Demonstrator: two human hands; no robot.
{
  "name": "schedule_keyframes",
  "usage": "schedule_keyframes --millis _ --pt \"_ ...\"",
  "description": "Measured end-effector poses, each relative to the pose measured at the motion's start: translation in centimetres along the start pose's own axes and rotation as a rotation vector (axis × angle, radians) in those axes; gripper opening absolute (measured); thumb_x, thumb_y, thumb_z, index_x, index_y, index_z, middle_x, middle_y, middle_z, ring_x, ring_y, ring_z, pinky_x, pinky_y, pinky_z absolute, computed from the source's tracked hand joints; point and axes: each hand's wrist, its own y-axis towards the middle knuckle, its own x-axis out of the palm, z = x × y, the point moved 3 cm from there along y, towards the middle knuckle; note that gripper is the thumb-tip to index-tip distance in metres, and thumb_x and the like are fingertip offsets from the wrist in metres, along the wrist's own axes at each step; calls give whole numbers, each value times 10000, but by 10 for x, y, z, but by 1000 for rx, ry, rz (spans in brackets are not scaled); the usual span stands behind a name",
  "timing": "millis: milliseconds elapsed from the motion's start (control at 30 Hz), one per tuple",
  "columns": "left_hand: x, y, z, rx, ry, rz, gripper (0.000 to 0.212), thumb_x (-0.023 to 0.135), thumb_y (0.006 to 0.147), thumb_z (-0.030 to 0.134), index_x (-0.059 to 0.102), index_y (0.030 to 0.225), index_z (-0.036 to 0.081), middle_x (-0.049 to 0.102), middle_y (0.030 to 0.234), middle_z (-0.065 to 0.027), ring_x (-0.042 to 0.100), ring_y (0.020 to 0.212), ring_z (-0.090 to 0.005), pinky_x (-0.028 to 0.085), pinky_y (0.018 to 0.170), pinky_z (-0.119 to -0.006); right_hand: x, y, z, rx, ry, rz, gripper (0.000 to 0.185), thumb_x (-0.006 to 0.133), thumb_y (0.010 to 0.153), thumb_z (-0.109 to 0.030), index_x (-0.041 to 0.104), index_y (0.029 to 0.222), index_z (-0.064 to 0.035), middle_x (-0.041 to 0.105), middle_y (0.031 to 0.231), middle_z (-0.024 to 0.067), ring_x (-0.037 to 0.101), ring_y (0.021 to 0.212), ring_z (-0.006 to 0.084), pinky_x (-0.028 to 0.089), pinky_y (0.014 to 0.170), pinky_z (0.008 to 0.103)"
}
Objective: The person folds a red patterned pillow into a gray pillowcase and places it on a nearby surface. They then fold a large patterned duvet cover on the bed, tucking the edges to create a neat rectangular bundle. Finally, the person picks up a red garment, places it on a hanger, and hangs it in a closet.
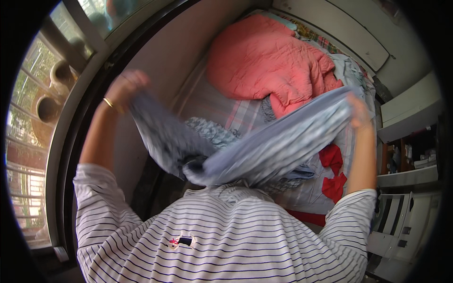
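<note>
A blue-grey patterned cloth [279, 138], blurred by motion, hangs between my raised hands and sags in the middle near my chest. My left hand [129, 86] grips one end at the left. At the right, my right hand [359, 111] holds the other end. The cloth's kind cannot be told. Behind it on the bed lies a light blue patterned cloth [212, 131], partly covered from view. A crumpled pink quilt [265, 63] rests on the far part of the bed. Two red cloth pieces [331, 159] lie on the bedsheet near my right forearm.
The bed has a grey checked sheet [226, 109]. A wall [159, 53] and a barred window [32, 141] run along the left. Pale clothes [348, 69] lie beyond the quilt. Open shelves [407, 178] with small items stand on the right.
</note>
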Motion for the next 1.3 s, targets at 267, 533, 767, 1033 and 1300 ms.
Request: schedule_keyframes --millis 267,533,767,1033,1300 --pt "-61 53 47 300 -222 613 462 459 853 457 589 862 14 596 797 -84 544 725 -203 444 692 -337 -296 -60 -52 -266 290 998 443 486 837 -299 480 1136 27 538 1126 118 525 1001 249 415 869 391" --pt "130 43 -98 3 167 338 526 484 801 545 562 762 26 543 735 -41 466 654 -174 405 628 -340 -128 -95 101 28 -247 872 438 610 769 -391 565 984 -12 545 754 34 496 560 127 393 434 284" --pt "292 -70 -36 -44 -762 -207 407 753 627 53 493 941 33 566 830 -70 571 733 -147 488 635 -272 147 -137 88 -233 98 76 168 522 849 -109 559 976 -6 600 845 34 543 677 89 438 594 223" --pt "303 -124 -10 166 -866 -221 301 671 708 -13 505 956 32 574 873 -28 539 774 -87 448 699 -214 245 -170 85 -399 -247 -115 210 585 789 -127 513 925 16 588 761 122 570 680 188 448 621 304" --pt "294 -140 -23 364 -798 -127 235 631 767 39 493 957 31 535 855 -4 494 751 -57 425 682 -189 261 -168 105 -325 -316 -148 241 589 774 -135 481 927 17 569 790 147 566 706 224 447 633 325"
